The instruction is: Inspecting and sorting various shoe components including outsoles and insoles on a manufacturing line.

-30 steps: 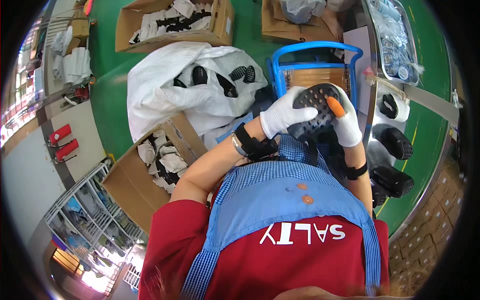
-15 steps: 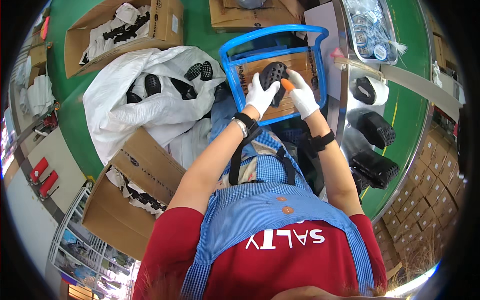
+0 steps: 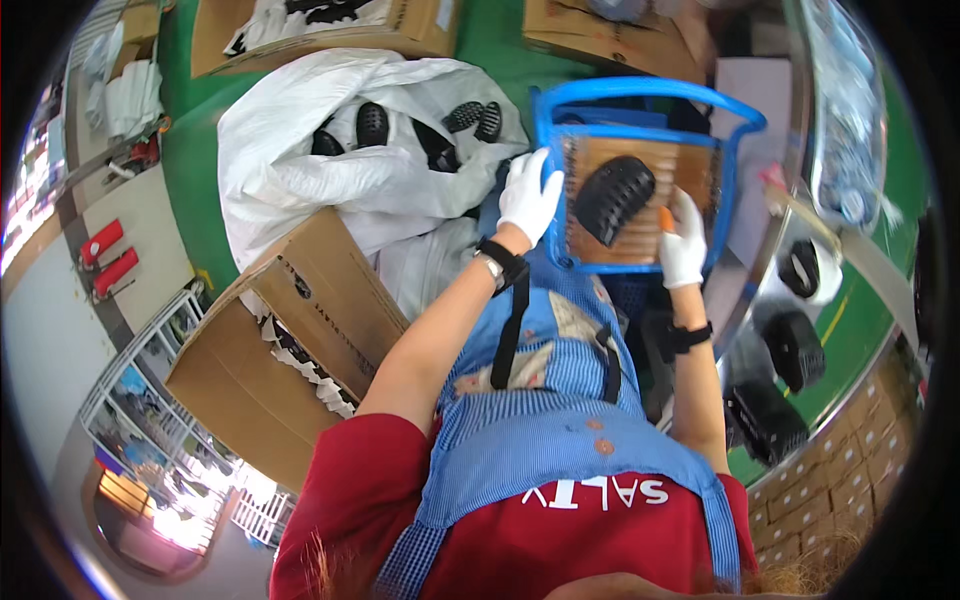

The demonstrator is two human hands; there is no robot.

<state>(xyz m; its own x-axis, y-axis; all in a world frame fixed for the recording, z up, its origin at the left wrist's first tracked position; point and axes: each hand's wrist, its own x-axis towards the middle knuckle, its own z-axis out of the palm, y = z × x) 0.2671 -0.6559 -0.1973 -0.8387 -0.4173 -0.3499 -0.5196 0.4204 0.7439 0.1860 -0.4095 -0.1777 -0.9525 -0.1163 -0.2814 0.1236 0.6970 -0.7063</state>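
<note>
A black perforated clog (image 3: 614, 200) lies tilted on the brown ribbed seat of a blue-framed chair (image 3: 740, 112) in front of me. My left hand (image 3: 531, 197), in a white glove, is at the left side of the blue frame, fingers stretched out and holding nothing. On the clog's right, apart from it, is my right hand (image 3: 683, 245), also gloved, with an orange cover on one digit. Its fingers are extended, and nothing shows in them. A white sack (image 3: 290, 130) to the left has several more black clogs (image 3: 372, 125) in its mouth.
Cardboard boxes stand at the near left (image 3: 250, 400), far left (image 3: 420, 35) and far middle (image 3: 580, 40). On the right, a metal bench (image 3: 750, 355) carries black clogs (image 3: 765, 420) and a clear tray (image 3: 850, 150) of bagged items.
The clog has gone from between both hands onto the chair seat. My left hand has moved away to the frame's left side, my right hand lower right. The whole view has shifted.
</note>
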